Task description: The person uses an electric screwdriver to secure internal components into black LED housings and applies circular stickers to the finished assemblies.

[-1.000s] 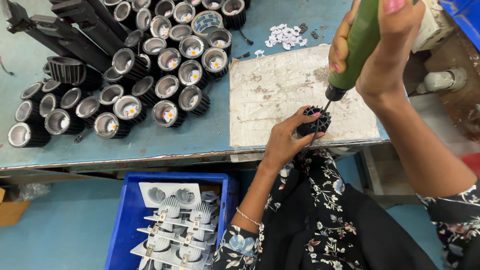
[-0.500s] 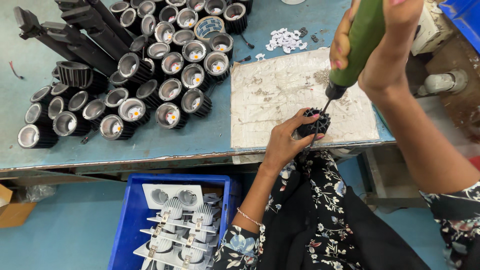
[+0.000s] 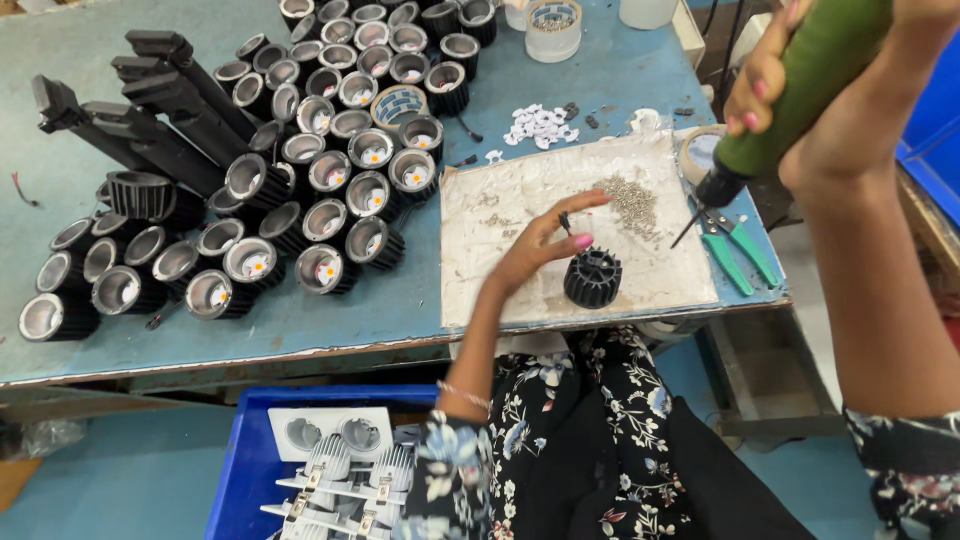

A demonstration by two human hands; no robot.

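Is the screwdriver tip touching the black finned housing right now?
No, the green screwdriver in the right hand is lifted away from the black finned housing.

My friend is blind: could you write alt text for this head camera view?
A person's left hand reaches over a white mat beside a black finned housing, while the right hand holds a green electric screwdriver raised above. Many black lamp housings crowd the blue table.

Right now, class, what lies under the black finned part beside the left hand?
The finned part stands on a worn white mat on the blue bench. Loose screws lie behind it. The mat directly beneath is covered.
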